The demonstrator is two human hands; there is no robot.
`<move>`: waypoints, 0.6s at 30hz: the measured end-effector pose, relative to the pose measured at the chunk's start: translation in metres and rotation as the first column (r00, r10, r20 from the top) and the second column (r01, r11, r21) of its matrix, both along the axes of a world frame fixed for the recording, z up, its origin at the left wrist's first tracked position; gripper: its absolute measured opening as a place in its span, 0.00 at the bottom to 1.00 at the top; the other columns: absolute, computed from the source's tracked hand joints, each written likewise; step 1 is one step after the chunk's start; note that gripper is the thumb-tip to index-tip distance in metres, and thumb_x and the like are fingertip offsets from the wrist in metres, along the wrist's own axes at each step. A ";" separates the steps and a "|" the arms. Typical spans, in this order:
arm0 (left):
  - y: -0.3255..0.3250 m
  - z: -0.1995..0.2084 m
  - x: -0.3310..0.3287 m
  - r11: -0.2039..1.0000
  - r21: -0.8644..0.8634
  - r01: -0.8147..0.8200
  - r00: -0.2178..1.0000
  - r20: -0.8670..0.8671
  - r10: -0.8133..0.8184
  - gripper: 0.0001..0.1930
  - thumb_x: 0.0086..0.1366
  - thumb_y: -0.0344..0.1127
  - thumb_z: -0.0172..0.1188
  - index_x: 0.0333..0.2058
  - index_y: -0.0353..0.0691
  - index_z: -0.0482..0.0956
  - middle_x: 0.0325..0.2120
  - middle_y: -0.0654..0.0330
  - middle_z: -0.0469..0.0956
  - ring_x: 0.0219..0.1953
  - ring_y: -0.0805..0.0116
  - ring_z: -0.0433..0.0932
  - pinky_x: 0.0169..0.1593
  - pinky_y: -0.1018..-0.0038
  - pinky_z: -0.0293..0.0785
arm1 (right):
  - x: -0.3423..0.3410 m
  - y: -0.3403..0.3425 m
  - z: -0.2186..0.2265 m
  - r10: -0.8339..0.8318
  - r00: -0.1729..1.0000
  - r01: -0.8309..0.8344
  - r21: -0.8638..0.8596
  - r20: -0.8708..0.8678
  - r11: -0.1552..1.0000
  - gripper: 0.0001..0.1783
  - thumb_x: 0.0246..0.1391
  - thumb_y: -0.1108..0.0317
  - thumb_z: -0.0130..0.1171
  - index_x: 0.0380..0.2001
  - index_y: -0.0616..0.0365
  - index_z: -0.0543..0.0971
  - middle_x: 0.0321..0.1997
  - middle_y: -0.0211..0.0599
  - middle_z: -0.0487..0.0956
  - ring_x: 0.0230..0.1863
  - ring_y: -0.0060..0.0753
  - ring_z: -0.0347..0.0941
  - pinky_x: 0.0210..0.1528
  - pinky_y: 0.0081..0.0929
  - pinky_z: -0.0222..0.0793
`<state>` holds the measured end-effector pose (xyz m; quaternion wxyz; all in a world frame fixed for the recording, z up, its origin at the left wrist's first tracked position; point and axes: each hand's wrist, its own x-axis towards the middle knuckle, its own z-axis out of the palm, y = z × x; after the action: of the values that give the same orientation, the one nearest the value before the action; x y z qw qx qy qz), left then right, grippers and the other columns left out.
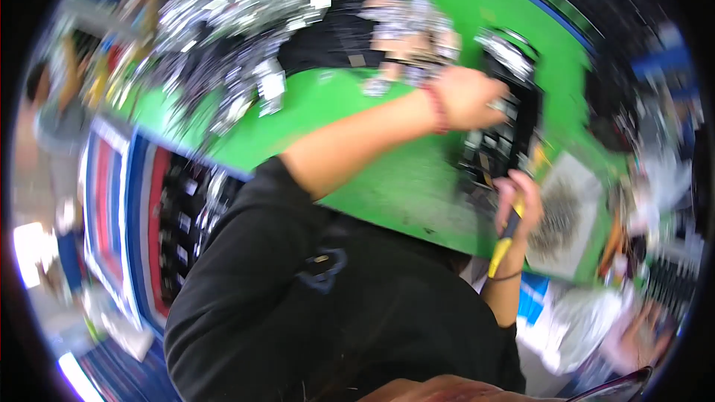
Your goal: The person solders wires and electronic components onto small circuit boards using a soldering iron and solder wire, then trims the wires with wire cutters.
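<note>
A long black case [527,115] with small light parts in it lies toward the right of the green worktable [387,179]. Over its left side is my left hand [473,97], fingers bent toward the parts; motion blur hides what they touch. Beside the case's near end, my right hand [521,197] is closed around a yellow-and-black handled tool [505,242]. The tool's handle points back toward me, and its working end cannot be made out. Shiny silver pieces [510,56] sit at the far end of the case.
Silver-wrapped pieces [231,15] pile up at the far left, with black items [328,41] and tan-and-white pieces [410,30] beside them. A pale board [585,186] bearing many small dark bits lies right of my right hand. Clear plastic bags [577,324] are at lower right; another person [59,119] is at left.
</note>
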<state>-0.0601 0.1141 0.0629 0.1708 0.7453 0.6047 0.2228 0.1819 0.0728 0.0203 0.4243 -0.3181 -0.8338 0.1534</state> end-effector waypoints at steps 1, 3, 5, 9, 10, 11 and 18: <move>0.001 -0.001 0.003 0.996 -0.084 -0.027 0.997 0.077 0.033 0.18 0.53 0.48 0.57 0.37 0.44 0.81 0.29 0.48 0.81 0.36 0.48 0.81 0.40 0.55 0.77 | 0.003 -0.001 -0.010 -0.063 0.998 0.063 0.013 0.008 0.998 0.11 0.53 0.68 0.61 0.40 0.57 0.78 0.25 0.35 0.80 0.29 0.35 0.77 0.33 0.29 0.71; 0.016 -0.028 0.020 0.998 0.026 -0.057 0.984 0.172 0.052 0.15 0.50 0.41 0.55 0.35 0.43 0.81 0.28 0.47 0.80 0.36 0.47 0.80 0.41 0.54 0.76 | 0.010 0.000 -0.028 -0.144 0.975 0.129 -0.099 -0.168 0.987 0.14 0.59 0.61 0.56 0.42 0.61 0.75 0.25 0.39 0.80 0.27 0.31 0.77 0.35 0.27 0.73; 0.027 -0.029 0.036 0.998 0.050 0.029 0.983 0.179 -0.038 0.13 0.49 0.39 0.54 0.32 0.44 0.82 0.30 0.48 0.81 0.37 0.48 0.80 0.41 0.56 0.77 | 0.014 0.000 -0.025 -0.211 0.949 0.217 0.001 -0.233 0.976 0.12 0.60 0.66 0.55 0.42 0.64 0.72 0.22 0.40 0.77 0.23 0.31 0.74 0.28 0.25 0.72; -0.001 -0.022 0.035 0.972 0.207 -0.115 0.949 0.313 0.045 0.10 0.46 0.37 0.55 0.26 0.42 0.82 0.25 0.50 0.80 0.32 0.49 0.80 0.38 0.58 0.77 | 0.010 0.004 -0.011 -0.205 0.953 0.250 0.199 -0.222 0.948 0.09 0.59 0.73 0.56 0.39 0.68 0.71 0.19 0.39 0.71 0.16 0.25 0.67 0.20 0.23 0.65; -0.016 -0.014 0.029 0.957 0.248 -0.152 0.943 0.326 0.065 0.10 0.46 0.37 0.55 0.25 0.42 0.82 0.23 0.50 0.80 0.31 0.49 0.80 0.37 0.59 0.78 | -0.001 0.010 -0.003 -0.082 0.900 0.169 0.169 -0.429 0.971 0.11 0.59 0.71 0.56 0.40 0.67 0.69 0.15 0.32 0.66 0.14 0.23 0.62 0.21 0.22 0.64; -0.032 -0.001 0.024 0.955 0.241 -0.170 0.929 0.363 0.074 0.10 0.44 0.38 0.57 0.23 0.41 0.82 0.21 0.51 0.80 0.29 0.50 0.80 0.35 0.59 0.78 | -0.006 0.005 0.018 -0.133 0.855 0.203 0.087 -0.501 0.975 0.13 0.58 0.71 0.56 0.42 0.67 0.67 0.13 0.29 0.63 0.14 0.23 0.59 0.23 0.24 0.64; -0.075 0.029 -0.007 0.923 0.288 -0.257 0.936 0.312 0.163 0.11 0.46 0.39 0.55 0.23 0.40 0.83 0.22 0.50 0.81 0.30 0.50 0.81 0.36 0.60 0.78 | -0.023 0.001 0.043 0.185 0.839 -0.113 0.168 -0.511 0.979 0.14 0.55 0.73 0.57 0.41 0.72 0.69 0.17 0.40 0.71 0.19 0.30 0.67 0.23 0.25 0.62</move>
<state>-0.0674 0.0396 0.0921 0.1053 0.6538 0.6064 0.4401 0.1593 0.0739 0.0632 0.6422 -0.1696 -0.7170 0.2116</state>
